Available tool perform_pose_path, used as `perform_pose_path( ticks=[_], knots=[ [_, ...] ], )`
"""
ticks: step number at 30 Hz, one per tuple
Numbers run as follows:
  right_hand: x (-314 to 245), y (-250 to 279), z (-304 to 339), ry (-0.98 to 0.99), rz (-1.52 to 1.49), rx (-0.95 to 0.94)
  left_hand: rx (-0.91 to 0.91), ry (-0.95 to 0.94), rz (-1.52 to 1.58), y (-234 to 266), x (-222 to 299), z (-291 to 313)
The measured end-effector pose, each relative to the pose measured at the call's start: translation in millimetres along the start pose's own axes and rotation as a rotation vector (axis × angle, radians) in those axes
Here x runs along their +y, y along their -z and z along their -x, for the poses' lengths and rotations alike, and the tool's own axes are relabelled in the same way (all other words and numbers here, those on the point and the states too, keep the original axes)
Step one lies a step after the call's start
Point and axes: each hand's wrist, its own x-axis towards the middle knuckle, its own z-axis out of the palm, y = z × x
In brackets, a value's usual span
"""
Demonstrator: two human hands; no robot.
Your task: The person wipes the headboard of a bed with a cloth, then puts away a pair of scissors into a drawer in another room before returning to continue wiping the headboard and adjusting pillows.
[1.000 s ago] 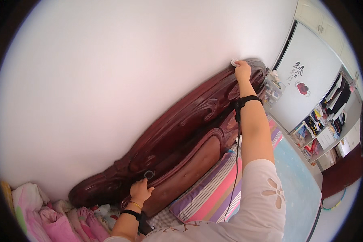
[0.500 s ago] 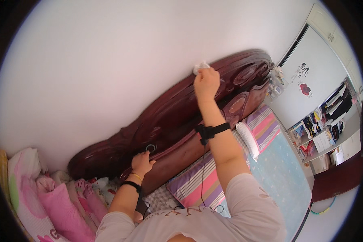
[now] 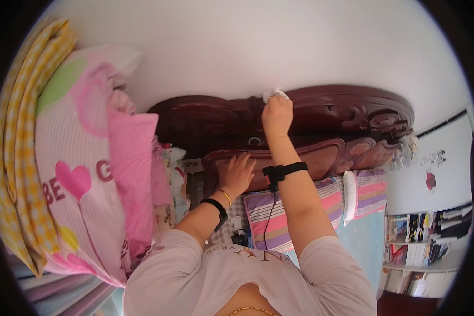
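Observation:
A dark red-brown carved wooden headboard (image 3: 332, 118) stands against the white wall. At its top edge, my right hand (image 3: 277, 113) is closed around a crumpled white cloth or wipe (image 3: 271, 95), only part of which shows above the fingers. Lower down, my left hand (image 3: 239, 173) lies with fingers spread on the lower front panel (image 3: 289, 166) of the headboard, holding nothing. A small dark ring (image 3: 255, 141), like a coiled hair tie, rests between the two panels, just above that hand.
To the left rise a pink-and-white quilt (image 3: 79, 142), a pink cushion (image 3: 134, 174) and a folded yellow checked blanket (image 3: 23, 152). Striped pillows (image 3: 263, 218) lie against the headboard. An open wardrobe (image 3: 421, 247) with clothes stands at the far right.
The view has turned and shifted left. My right hand has moved left along the headboard's top edge with the cloth. My left hand has come down onto the lower panel, its fingers spread.

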Motion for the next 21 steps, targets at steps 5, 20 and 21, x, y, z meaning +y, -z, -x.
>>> perform_pose_path(
  ticks=[5, 20, 21],
  knots=[
    [-19.3, 0.9, 4.4, -0.114, -0.150, -0.053, -0.183, 0.077, 0.175, 1.0, -2.9, 87.0],
    [-106.6, -2.0, 7.3, -0.514, -0.636, -0.216, -0.366, 0.059, 0.520, 69.6, 7.4, 117.8],
    [-119.3, -5.1, 9.0, -0.500, -0.615, -0.147, -0.351, 0.037, 0.527, 72.3, 5.9, 117.4]
  ],
)
